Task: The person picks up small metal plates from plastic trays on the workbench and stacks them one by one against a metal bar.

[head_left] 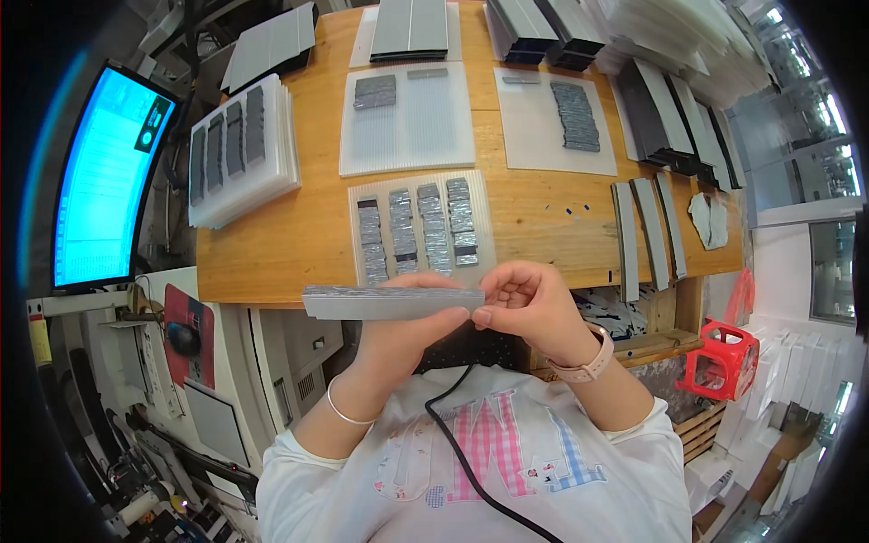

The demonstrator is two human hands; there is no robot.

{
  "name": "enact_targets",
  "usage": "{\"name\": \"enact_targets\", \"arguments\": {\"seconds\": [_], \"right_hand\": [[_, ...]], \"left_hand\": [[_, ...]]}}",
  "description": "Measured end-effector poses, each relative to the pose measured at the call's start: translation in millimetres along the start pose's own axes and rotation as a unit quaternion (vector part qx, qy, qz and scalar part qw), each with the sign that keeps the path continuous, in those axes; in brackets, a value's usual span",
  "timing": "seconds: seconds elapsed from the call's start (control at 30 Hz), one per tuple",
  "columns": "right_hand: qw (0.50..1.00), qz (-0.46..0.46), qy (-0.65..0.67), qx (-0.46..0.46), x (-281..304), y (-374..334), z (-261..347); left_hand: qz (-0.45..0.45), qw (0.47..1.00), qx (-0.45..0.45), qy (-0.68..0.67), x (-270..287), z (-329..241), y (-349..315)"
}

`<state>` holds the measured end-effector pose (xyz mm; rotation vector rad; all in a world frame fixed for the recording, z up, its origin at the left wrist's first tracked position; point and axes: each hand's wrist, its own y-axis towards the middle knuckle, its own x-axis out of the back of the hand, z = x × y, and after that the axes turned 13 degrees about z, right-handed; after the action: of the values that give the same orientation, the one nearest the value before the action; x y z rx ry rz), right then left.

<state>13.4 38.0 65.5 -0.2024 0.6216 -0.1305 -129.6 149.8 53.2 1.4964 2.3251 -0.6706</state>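
My left hand (405, 333) is closed around a long stack of thin grey strips (389, 304), held level in front of my chest above the table's near edge. Its thumb lies along the lower side of the stack. At the stack's right end is my right hand (536, 308), with fingers curled and thumb and forefinger drawn together. Whether something thin is between them, I cannot make out. Just beyond both hands, a white ribbed sheet (486, 217) carries several rows of small grey strips (433, 226), some with dark pieces among them.
On the wooden table (534, 217) lie more white sheets (407, 136) with grey strips, and a pile of sheets (244, 195) at the left. Long grey stacks (647, 231) and crumpled paper (709, 221) are at the right. A monitor (109, 181) stands left, a red stool (721, 360) right.
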Motion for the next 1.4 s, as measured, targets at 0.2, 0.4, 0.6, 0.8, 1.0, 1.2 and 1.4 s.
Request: {"name": "enact_targets", "arguments": {"seconds": [0.2, 0.4, 0.6, 0.8, 1.0, 1.2, 1.4], "right_hand": [[0.999, 0.025, 0.025, -0.040, -1.1, -4.9, -6.0], [0.995, 0.024, 0.075, -0.057, -1.9, -4.1, -16.1], [0.995, 0.011, 0.070, -0.066, -2.9, -4.8, -21.0], [0.996, 0.014, 0.072, -0.058, -1.9, -3.6, -24.7], [0.995, 0.013, 0.081, -0.056, -3.3, -0.6, -27.0], [0.991, 0.015, 0.125, -0.043, -1.9, -0.8, -31.1], [0.963, -0.061, -0.262, 0.018, 4.7, 4.7, -10.6]], "left_hand": [[0.019, 0.990, 0.027, -0.138, -4.0, 2.6, -11.2], [0.015, 0.980, 0.066, -0.189, 1.3, 10.7, -16.4], [0.009, 0.976, 0.069, -0.205, 1.2, 8.6, -18.6], [0.015, 0.977, 0.066, -0.202, 3.7, 9.3, -17.6], [0.021, 0.974, 0.065, -0.217, 7.9, 10.2, -18.5], [0.039, 0.963, 0.063, -0.258, 9.6, 9.3, -15.9], [-0.018, 0.987, 0.025, -0.155, 18.3, 10.2, -20.3]]}}
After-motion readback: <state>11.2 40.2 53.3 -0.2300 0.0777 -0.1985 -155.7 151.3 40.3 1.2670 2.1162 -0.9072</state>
